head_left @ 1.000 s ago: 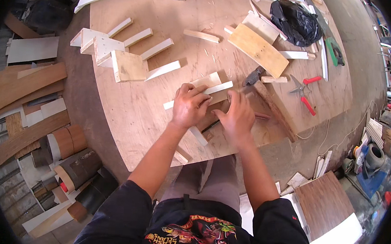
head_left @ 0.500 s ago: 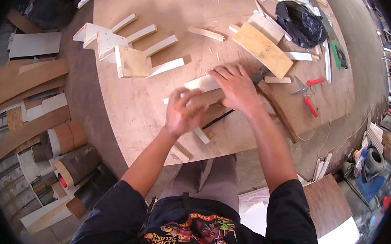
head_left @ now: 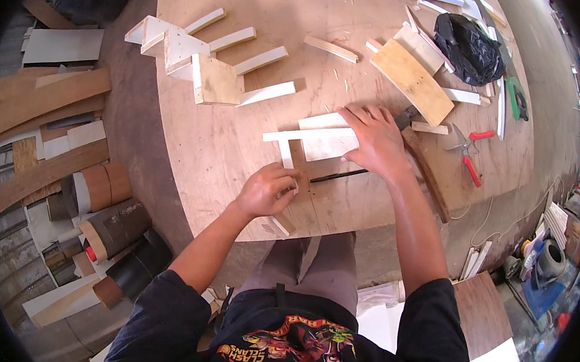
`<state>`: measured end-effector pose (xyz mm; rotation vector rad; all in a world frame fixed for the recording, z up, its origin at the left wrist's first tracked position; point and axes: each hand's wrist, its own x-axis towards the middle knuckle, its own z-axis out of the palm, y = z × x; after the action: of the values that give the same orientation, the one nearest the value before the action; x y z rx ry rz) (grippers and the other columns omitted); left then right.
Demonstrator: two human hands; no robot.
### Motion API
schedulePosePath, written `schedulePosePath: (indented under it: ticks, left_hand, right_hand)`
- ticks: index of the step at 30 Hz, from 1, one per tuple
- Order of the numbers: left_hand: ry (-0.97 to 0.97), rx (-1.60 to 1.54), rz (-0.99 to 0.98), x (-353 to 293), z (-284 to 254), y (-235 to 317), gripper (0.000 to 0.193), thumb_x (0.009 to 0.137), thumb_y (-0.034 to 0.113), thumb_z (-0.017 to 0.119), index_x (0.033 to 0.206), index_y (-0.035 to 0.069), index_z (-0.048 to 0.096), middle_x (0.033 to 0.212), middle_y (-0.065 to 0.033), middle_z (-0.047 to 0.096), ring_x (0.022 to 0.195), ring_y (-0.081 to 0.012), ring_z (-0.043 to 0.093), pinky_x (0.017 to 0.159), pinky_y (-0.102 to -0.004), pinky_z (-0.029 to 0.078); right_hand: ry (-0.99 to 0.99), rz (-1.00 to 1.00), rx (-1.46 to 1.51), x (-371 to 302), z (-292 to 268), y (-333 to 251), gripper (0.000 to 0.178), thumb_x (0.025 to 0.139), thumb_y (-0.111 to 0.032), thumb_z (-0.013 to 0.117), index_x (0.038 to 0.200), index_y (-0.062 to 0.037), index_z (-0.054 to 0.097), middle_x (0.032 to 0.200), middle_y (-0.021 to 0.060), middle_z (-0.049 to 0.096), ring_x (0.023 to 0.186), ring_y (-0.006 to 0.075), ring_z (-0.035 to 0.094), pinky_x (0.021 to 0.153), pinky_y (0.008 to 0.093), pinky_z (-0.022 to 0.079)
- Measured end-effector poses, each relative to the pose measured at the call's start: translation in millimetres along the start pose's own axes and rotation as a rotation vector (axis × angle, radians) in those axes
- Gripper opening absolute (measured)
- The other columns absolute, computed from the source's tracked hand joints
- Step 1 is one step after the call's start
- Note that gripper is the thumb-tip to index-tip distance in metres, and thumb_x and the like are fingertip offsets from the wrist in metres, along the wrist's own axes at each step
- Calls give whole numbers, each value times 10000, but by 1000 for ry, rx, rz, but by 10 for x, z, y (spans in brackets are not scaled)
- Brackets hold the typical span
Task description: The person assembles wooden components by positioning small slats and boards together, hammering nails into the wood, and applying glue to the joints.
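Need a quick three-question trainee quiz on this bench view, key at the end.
1. What does the right hand rest on? A) black bag, B) pale wood, C) green saw handle.
2. True or false: the red-handled cutters lie with their handles spread apart.
3. How many pale strips jut from the stepped wooden piece?

Key: 1. B; 2. true; 3. four.

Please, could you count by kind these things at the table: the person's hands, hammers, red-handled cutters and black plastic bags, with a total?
Left hand and right hand: 2
Hammer: 1
Red-handled cutters: 1
Black plastic bag: 1
Total: 5
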<state>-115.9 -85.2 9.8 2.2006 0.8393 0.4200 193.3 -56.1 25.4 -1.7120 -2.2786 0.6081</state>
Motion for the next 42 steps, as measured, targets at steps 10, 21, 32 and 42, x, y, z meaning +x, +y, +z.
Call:
schedulePosePath:
  ticks: [10, 21, 32, 42]
  left_hand:
    - [68, 52, -20, 68, -193, -118, 90, 765, 18, 773, 821, 44, 707, 1116, -97, 788, 831, -272, 661, 745, -391, 568]
    - [414, -169, -280, 410, 88, 142, 168, 849, -18, 829, 1005, 37, 797, 1016, -110, 759, 949, -257, 701, 796, -375, 566]
    - [447, 83, -87, 766, 41, 79, 148, 848, 17, 842, 990, 18, 802, 1088, -104, 783, 1071, -300, 671, 956, -414, 531]
    - [459, -224, -213, 1076, 290, 366, 140, 833, 4, 858, 959, 40, 810, 910, -93, 764, 870, -223, 664, 787, -356, 541]
  right_hand:
    - [-57, 43, 5, -15, -21, 0, 951, 619, -301, 981, 1466, -133, 582, 1455, 51, 613, 1375, 285, 522, 1205, 487, 381]
    - [310, 112, 75, -392, 66, 286, 402, 758, -225, 877, 1126, -130, 747, 1204, 28, 692, 1233, 287, 574, 1106, 474, 428]
    - [351, 43, 90, -225, 166, 136, 273, 773, -185, 867, 1023, -137, 768, 1187, 12, 694, 1223, 274, 569, 1121, 481, 426]
    - [500, 161, 490, -352, 121, -126, 191, 862, -160, 818, 1024, -79, 757, 949, 97, 733, 924, 351, 667, 805, 450, 527]
